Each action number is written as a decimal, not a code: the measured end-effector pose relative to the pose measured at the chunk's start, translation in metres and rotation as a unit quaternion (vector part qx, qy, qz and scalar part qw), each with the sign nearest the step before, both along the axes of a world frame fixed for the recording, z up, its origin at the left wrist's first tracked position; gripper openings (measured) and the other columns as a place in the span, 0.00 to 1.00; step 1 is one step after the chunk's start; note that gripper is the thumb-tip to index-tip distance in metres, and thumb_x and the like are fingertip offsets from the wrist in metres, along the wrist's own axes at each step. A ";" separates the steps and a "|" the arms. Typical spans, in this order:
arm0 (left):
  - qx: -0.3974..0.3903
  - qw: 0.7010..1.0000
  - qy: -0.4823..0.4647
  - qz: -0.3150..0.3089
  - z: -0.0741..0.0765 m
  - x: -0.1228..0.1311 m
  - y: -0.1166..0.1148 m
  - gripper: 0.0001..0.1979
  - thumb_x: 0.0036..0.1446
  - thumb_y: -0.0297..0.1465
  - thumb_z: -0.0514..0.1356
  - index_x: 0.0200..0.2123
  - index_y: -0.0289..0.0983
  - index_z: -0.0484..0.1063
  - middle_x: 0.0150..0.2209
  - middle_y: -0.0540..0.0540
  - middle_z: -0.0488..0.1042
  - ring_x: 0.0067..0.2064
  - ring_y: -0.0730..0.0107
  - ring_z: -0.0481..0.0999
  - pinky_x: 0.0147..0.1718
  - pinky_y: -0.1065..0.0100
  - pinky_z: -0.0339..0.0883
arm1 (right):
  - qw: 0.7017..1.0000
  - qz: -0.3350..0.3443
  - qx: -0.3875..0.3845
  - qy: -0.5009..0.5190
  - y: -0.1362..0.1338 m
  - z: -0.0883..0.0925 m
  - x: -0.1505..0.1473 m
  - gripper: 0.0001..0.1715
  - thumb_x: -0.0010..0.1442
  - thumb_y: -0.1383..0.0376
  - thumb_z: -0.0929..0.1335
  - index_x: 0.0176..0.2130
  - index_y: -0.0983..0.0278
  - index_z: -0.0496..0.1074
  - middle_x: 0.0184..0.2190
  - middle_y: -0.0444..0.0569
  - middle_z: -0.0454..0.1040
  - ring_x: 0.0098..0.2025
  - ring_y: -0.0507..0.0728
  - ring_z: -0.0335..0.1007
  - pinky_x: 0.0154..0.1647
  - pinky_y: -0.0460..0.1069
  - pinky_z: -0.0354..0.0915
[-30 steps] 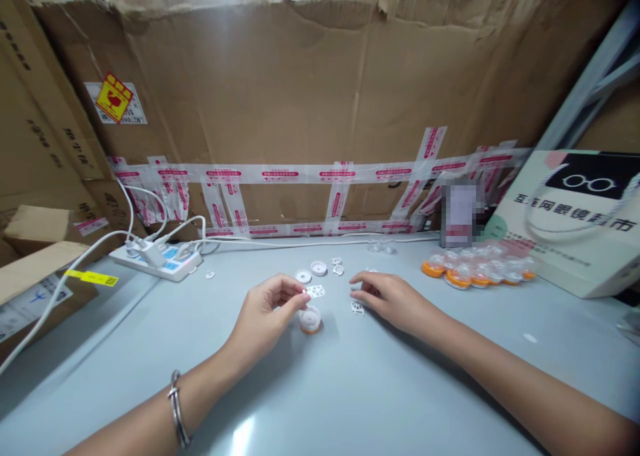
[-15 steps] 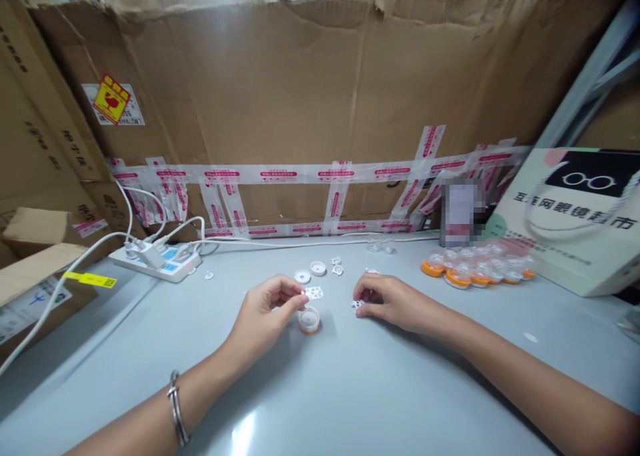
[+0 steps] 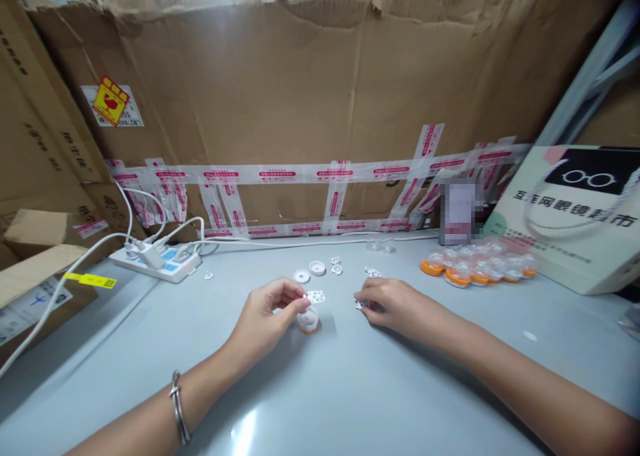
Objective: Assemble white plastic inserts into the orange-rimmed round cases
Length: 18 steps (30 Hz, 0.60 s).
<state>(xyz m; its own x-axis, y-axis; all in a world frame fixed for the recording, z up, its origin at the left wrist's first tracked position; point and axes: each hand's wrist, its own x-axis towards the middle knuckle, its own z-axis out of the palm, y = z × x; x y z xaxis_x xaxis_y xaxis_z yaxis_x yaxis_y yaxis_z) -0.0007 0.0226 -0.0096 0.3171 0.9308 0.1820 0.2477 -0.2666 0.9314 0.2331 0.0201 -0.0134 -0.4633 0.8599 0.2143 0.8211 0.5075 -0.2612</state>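
Note:
Between thumb and fingers, my left hand (image 3: 274, 313) pinches a flat white plastic piece with a cut-out pattern (image 3: 316, 297). Just below that piece, a round white container with an orange base (image 3: 309, 319) stands on the table, partly covered in view by my left thumb. My right hand (image 3: 393, 303) rests low at the table, closed on a similar white cut-out piece (image 3: 361, 304), mostly hidden by the fingers. Another white openwork piece (image 3: 373, 273) lies just behind the right hand. Two white rings (image 3: 317, 268) and two small white gear-like parts (image 3: 337, 269) lie further back, between the hands.
On the right are several orange-based clear-topped containers (image 3: 480, 266), a phone-like upright object (image 3: 459, 213) and a paper bag (image 3: 570, 216). A power strip (image 3: 160, 261) with white cables sits at left. A large cardboard box (image 3: 280, 109) walls off the back.
My right hand has shifted slightly right and lower, showing more of the white piece behind it. The piece in my left hand has moved slightly to the right.

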 end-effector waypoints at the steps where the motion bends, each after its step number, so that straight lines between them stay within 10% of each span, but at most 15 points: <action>1: 0.002 1.000 0.001 0.000 0.000 0.000 0.000 0.05 0.50 0.31 0.60 0.28 0.35 0.69 0.27 0.49 0.73 0.30 0.71 0.72 0.31 0.71 0.65 | 1.000 -0.007 -0.006 0.014 0.000 0.001 -0.001 0.10 0.49 0.74 0.64 0.24 0.65 0.74 0.25 0.49 0.73 0.26 0.53 0.69 0.28 0.47 0.64; 7: -0.011 0.999 -0.011 -0.029 -0.001 0.003 -0.005 0.05 0.50 0.30 0.59 0.28 0.34 0.69 0.26 0.48 0.73 0.29 0.71 0.73 0.31 0.70 0.66 | 0.956 -0.027 -0.015 0.293 -0.009 0.009 -0.014 0.14 0.51 0.66 0.66 0.40 0.66 0.73 0.29 0.47 0.77 0.29 0.52 0.72 0.32 0.47 0.69; 18: -0.093 0.990 -0.092 -0.047 0.003 0.011 -0.012 0.06 0.46 0.30 0.61 0.26 0.33 0.69 0.24 0.47 0.74 0.27 0.70 0.74 0.30 0.69 0.67 | 0.937 0.185 0.128 0.268 -0.020 0.006 -0.035 0.10 0.55 0.72 0.65 0.38 0.63 0.72 0.33 0.47 0.78 0.35 0.52 0.73 0.37 0.48 0.69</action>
<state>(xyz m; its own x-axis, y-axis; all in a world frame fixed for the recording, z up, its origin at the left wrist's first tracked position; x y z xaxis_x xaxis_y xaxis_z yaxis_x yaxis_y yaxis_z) 0.0105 0.0106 -0.0066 0.3822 0.9213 0.0723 0.0511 -0.0992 0.9938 0.1979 0.0001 -0.0069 -0.4869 0.5502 0.6784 0.3620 0.8340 -0.4165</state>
